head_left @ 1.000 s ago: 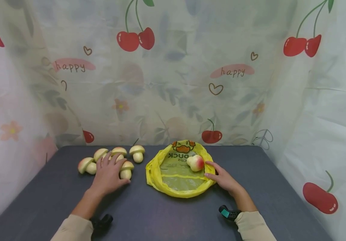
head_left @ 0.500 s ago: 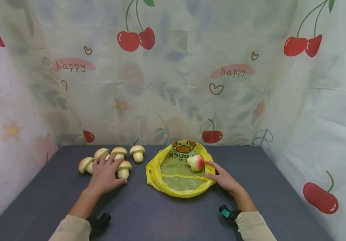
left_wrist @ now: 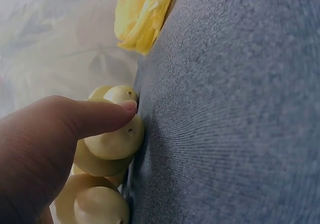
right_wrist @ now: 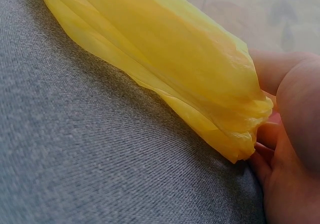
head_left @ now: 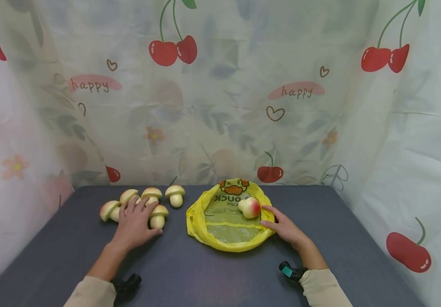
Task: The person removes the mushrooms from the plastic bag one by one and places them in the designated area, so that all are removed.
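Note:
In the head view my left hand (head_left: 134, 224) lies over a cluster of toy mushrooms, fingers spread. Its thumb reaches beside the front mushroom (head_left: 158, 216); the left wrist view shows that thumb straight across a pale mushroom stem (left_wrist: 117, 141). The other fingertips are partly hidden among the mushrooms. My right hand (head_left: 287, 230) holds the right rim of a yellow plastic bag (head_left: 195, 217), thumb and a finger over the edge. Inside the opened bag lies one mushroom (head_left: 250, 208) with a pink-red cap. In the right wrist view, fingers meet the bag's crumpled edge (right_wrist: 245, 139).
A single mushroom (head_left: 175, 196) stands between the cluster and the bag. Everything sits near the back of the dark grey table (head_left: 220, 277). A printed curtain (head_left: 220, 106) hangs behind and on both sides.
My left hand has shifted slightly left, and the front mushroom has moved a little left with it. My right hand and the bag have stayed in place.

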A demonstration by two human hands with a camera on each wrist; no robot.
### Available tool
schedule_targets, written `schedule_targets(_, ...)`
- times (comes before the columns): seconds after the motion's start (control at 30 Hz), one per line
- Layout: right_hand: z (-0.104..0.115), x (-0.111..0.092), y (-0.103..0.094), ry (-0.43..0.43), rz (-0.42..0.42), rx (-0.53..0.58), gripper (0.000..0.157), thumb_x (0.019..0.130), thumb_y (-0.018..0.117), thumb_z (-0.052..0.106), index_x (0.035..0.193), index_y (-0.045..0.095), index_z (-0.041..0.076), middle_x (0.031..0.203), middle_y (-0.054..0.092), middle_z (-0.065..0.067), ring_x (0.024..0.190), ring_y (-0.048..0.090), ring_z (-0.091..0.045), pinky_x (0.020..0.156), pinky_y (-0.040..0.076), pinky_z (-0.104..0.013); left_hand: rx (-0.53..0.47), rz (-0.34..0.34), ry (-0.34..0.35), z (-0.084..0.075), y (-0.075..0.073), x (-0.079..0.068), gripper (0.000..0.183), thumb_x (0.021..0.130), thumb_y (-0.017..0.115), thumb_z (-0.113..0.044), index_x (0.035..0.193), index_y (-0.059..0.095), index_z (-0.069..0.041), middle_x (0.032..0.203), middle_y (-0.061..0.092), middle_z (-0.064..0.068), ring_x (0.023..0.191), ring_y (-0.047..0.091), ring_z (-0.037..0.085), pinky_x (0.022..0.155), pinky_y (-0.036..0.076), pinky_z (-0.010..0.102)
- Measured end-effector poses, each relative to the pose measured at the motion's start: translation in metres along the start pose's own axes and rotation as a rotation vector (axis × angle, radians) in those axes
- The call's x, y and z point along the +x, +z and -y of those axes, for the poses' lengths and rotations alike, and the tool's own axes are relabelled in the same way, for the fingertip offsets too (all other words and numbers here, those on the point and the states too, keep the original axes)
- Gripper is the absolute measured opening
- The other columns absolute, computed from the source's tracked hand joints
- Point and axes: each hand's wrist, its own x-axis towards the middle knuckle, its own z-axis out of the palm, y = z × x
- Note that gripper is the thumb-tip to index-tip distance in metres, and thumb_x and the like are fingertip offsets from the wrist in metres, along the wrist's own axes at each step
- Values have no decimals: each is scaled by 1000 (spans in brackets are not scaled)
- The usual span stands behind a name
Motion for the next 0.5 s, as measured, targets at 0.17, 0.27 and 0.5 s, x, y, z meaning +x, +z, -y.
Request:
schedule_targets(0.17,-1,-1,0,9,-2,-6,64,95,62,34,150,37,13,155,27,-18,140,23,-39,111,17,-59,-8,7,5,-1,2,0,83,70,85,-43,139,52,-13,144,40,21,136,22,47,102,13,70)
schedule_targets(0.27,-1,-1,0,8,-2,-2,63,95,62,33,150,37,13,155,28,-18,140,23,-38,112,17,-59,-10,9,13,-2,4,-1,83,71,84,-43,140,51,-13,144,40,21,136,21,47,103,12,69)
schedule_targets(0.5,1,0,0,3,-1,5,64,95,63,33,150,37,13,155,27,-17,141,23,-38,112,16,-59,4,-19,32,-6,3,-2,81,70,86,-41,139,53,-13,142,43,21,135,24,46,103,14,69)
